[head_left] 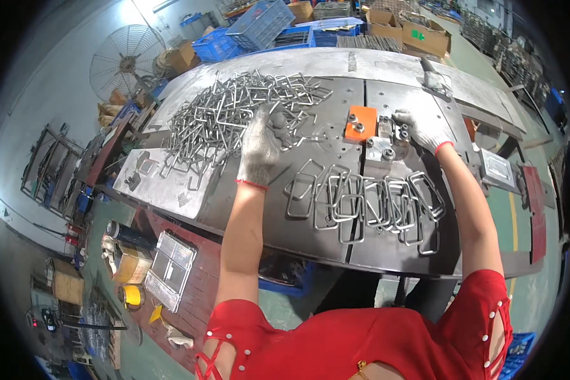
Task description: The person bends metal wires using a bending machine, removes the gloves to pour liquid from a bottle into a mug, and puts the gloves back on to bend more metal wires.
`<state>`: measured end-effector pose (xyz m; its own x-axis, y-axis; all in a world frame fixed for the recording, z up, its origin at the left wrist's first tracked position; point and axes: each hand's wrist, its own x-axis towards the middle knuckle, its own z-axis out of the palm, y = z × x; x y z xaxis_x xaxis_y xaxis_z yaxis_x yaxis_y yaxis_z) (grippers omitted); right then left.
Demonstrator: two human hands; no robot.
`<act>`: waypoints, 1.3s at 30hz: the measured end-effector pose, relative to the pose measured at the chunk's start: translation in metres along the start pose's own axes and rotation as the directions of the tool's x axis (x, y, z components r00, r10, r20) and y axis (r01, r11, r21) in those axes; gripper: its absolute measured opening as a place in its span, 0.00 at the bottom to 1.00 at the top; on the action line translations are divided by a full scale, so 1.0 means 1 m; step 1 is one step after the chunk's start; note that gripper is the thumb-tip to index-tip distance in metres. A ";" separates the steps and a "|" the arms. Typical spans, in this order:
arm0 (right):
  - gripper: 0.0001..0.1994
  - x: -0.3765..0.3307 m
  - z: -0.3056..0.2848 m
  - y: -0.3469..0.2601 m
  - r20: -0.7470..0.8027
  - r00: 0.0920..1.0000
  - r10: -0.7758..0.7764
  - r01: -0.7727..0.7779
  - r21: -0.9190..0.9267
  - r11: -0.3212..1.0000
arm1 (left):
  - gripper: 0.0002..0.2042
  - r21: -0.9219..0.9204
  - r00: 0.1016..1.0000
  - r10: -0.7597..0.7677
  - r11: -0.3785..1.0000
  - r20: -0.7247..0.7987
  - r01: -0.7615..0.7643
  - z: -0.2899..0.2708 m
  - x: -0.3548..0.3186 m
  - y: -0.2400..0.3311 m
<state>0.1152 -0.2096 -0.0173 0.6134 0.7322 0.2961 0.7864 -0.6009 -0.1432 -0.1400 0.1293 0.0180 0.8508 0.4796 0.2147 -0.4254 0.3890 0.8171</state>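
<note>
My left hand (pixel 260 147), in a white knit glove with greyish fingertips, reaches into the right side of a heap of bent metal rods (pixel 199 120). Its fingers are curled among the rods, and what they hold is hidden. My right hand (pixel 428 130), gloved the same way, is at the right side of a small steel bending fixture (pixel 381 147). Its fingers are drawn together by the fixture's bolts, and I cannot make out what is in them. An orange block (pixel 360 124) with bolts forms the fixture's left part. Nearer me lie several rectangular wire loops (pixel 367 199), overlapping in a row.
The steel table (pixel 247 215) has a seam across it. At its far right lies a dark-handled tool (pixel 432 77). Blue crates (pixel 259 25) and cardboard boxes (pixel 424 38) stand behind. A red bench (pixel 193 304) at lower left carries yellow tape (pixel 132 296). A large fan (pixel 126 62) stands left.
</note>
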 end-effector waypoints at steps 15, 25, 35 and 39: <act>0.19 0.002 -0.032 -0.022 0.030 0.991 0.129 -0.132 0.196 0.972 | 0.14 0.743 0.751 0.032 -0.178 0.660 -0.645 -0.027 -0.096 0.036; 0.30 0.093 0.027 -0.011 0.128 0.991 0.028 -0.026 -0.015 1.000 | 0.22 0.855 0.931 0.058 -0.419 0.361 -0.305 -0.083 -0.136 -0.001; 0.44 0.161 0.075 0.059 0.357 0.932 0.067 -0.063 -0.024 0.998 | 0.22 0.884 0.937 0.074 -0.365 0.342 -0.294 -0.080 -0.135 -0.001; 0.31 0.174 0.081 0.075 0.410 0.905 0.117 -0.124 -0.009 0.992 | 0.23 0.892 0.935 0.077 -0.336 0.345 -0.302 -0.078 -0.135 0.005</act>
<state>0.2869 -0.1016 -0.0535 0.6771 0.7233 -0.1357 0.7033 -0.6903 -0.1701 -0.2806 0.1279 -0.0488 0.8697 0.2068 0.4482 0.1614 -0.9772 0.1377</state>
